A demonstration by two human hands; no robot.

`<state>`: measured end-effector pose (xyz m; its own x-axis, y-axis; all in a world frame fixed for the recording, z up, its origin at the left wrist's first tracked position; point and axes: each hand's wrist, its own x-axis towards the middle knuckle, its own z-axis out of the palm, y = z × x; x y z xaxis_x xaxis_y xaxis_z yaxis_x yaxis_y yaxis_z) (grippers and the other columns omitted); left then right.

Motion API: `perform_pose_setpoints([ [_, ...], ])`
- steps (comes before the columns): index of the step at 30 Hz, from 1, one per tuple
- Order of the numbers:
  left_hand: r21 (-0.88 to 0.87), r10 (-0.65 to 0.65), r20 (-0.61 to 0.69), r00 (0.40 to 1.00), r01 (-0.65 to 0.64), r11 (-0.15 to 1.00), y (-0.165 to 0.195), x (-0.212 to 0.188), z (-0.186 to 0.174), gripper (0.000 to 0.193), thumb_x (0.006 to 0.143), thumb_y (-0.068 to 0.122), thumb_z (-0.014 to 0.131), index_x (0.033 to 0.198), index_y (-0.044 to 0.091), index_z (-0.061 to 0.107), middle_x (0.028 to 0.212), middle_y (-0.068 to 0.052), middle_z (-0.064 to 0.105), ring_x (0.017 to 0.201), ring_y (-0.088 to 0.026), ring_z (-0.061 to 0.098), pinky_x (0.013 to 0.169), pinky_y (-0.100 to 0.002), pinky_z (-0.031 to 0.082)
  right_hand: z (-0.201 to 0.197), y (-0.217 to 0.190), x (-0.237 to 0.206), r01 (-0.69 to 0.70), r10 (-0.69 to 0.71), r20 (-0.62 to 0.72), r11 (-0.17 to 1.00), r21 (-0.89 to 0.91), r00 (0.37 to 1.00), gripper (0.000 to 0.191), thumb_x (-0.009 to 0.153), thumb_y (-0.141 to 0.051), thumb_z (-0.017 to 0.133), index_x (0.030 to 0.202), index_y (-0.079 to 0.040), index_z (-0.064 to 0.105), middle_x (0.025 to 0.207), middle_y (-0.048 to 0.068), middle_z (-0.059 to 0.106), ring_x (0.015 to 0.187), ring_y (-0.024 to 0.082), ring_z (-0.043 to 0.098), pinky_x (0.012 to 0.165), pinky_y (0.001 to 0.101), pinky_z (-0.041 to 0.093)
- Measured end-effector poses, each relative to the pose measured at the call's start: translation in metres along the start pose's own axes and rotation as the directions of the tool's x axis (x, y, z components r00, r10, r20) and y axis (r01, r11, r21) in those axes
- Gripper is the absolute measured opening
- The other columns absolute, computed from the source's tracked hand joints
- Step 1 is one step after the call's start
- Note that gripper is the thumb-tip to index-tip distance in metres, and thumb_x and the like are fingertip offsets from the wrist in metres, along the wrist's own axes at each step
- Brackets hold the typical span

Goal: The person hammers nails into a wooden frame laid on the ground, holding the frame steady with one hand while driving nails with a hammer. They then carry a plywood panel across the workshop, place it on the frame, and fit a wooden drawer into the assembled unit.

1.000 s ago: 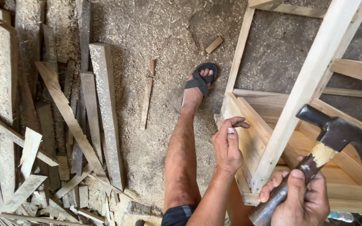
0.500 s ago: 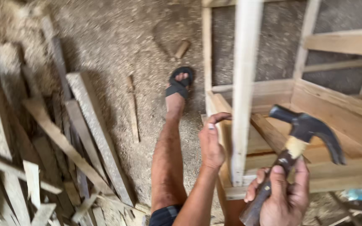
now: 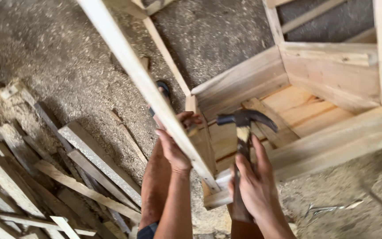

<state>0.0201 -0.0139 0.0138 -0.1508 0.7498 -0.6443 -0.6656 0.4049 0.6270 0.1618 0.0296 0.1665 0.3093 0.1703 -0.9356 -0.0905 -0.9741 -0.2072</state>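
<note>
My left hand [image 3: 173, 144] grips a long pale wooden slat [image 3: 131, 71] that runs diagonally from the upper left down to the corner of a wooden frame [image 3: 253, 79]. My right hand [image 3: 253, 179] holds a claw hammer [image 3: 245, 121] by its handle, head up, just right of the slat and over the frame's corner. My bare leg [image 3: 155, 186] stretches forward beneath the slat, with a dark sandal [image 3: 163, 87] on the foot.
A heap of rough wooden planks and offcuts [image 3: 45, 177] lies on the sawdust-covered ground at the left. A few loose nails [image 3: 328, 208] lie on the ground at the lower right. The frame's boards [image 3: 332, 66] fill the upper right.
The view has swung right and closer to the frame. The slat now leans diagonally up to the left. The hammer has come in nearer to the slat and the left hand.
</note>
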Motion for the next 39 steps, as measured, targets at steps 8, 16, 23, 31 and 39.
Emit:
perform_pose_setpoints([
  [8,0.087,-0.089,0.14,0.986,0.078,0.993,-0.004,0.027,-0.035,0.073,0.106,0.061,0.035,0.126,-0.003,0.065,0.13,-0.024,0.066,0.136,-0.034,0.056,0.129,-0.048,0.032,0.019,-0.04,0.074,0.028,-0.028,0.031,1.0,0.015,0.999,0.043,0.101,-0.013,0.052,0.143,-0.018,0.045,0.074,0.006,0.054,0.05,0.016,0.054,0.038,0.0347,0.05],
  [16,-0.001,-0.407,0.209,0.889,0.416,0.909,-0.017,0.057,-0.084,0.102,0.095,0.08,0.016,0.112,-0.002,0.074,0.137,-0.015,0.063,0.144,-0.027,0.043,0.128,-0.044,0.022,0.024,-0.028,0.099,0.007,-0.023,0.08,0.981,0.195,0.997,0.033,0.103,-0.013,0.052,0.136,-0.015,0.05,0.073,0.004,0.053,0.046,0.015,0.052,0.038,0.033,0.046],
  [23,0.014,-0.377,0.29,0.88,0.39,0.921,-0.013,0.064,-0.095,0.093,0.107,0.073,0.02,0.099,-0.005,0.07,0.119,-0.015,0.063,0.139,-0.029,0.042,0.127,-0.046,0.018,0.027,-0.02,0.105,-0.031,0.012,0.094,0.979,0.203,0.995,0.04,0.104,-0.013,0.048,0.144,-0.011,0.044,0.078,0.005,0.053,0.053,0.015,0.053,0.043,0.0344,0.05],
  [31,0.043,-0.394,0.262,0.881,0.397,0.917,-0.01,0.065,-0.089,0.085,0.106,0.068,0.023,0.096,-0.004,0.067,0.115,-0.015,0.061,0.136,-0.027,0.044,0.126,-0.043,0.02,0.059,0.002,0.118,-0.205,0.206,0.055,0.978,-0.034,0.977,0.064,0.104,-0.027,0.052,0.159,-0.032,0.02,0.083,0.002,0.064,0.051,0.019,0.059,0.046,0.0375,0.052],
  [39,0.011,-0.36,0.235,0.903,0.368,0.93,-0.017,0.065,-0.082,0.083,0.106,0.066,0.023,0.096,-0.003,0.067,0.114,-0.014,0.061,0.132,-0.027,0.045,0.122,-0.042,0.022,0.054,-0.002,0.124,0.039,-0.045,-0.077,0.996,-0.083,0.996,0.059,0.104,-0.018,0.046,0.161,-0.024,0.032,0.096,0.021,0.069,0.06,0.028,0.065,0.05,0.0431,0.059],
])
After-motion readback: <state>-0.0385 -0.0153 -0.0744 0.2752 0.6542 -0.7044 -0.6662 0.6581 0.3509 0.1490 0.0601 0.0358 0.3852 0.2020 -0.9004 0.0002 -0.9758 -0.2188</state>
